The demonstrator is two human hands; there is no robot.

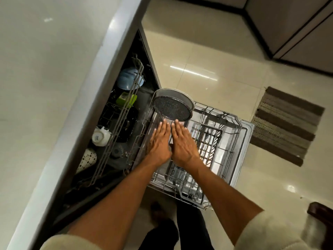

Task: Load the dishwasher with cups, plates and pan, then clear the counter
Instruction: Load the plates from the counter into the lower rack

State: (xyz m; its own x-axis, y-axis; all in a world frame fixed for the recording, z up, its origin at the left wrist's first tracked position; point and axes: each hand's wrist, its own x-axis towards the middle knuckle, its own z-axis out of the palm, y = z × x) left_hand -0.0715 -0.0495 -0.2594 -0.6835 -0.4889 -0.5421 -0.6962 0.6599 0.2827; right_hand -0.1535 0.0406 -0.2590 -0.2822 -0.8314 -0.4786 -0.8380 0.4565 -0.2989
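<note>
- Single head view, worn cam, looks steeply down over both forearms, wide-angle, edges bend.
- Close on the pulled-out lower rack (pixel 225 141) at centre; counter (pixel 45 87) fills left, floor (pixel 216 51) right.
- Frame looks rolled, probably head tilt.
- No second view, nothing shared.

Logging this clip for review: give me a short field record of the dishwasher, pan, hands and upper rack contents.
dishwasher: open, lower rack pulled out
pan: dark speckled pan standing on edge at the rack's far end
left hand: flat, fingertips at the pan's lower rim
right hand: flat beside the left, same place
upper rack: blue bowl, green item, white cup
</note>
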